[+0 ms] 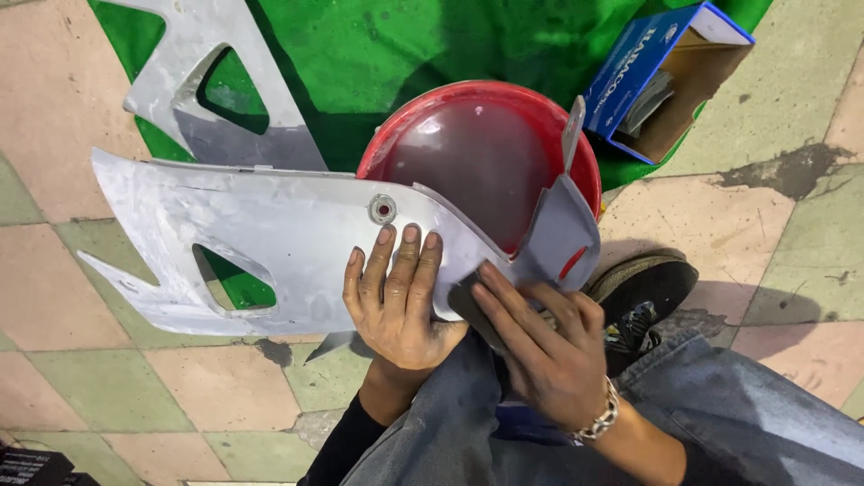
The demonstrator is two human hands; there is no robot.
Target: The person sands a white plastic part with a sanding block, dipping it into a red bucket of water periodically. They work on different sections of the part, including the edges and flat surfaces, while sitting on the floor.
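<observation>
Flat on the grey fairing panel (270,243), the left hand (396,292) pins it across the red bucket (490,148); the right hand (540,346), fingers closed on dark sandpaper (468,301), rubs its lower edge.

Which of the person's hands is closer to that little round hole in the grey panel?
The left. The left hand lies flat on the grey panel, fingertips just below the round hole. The right hand sits farther off, to the hole's lower right, pressing a dark pad at the panel's edge.

The panel (270,238) lies across the bucket (477,144), box (661,76) to its right.
</observation>
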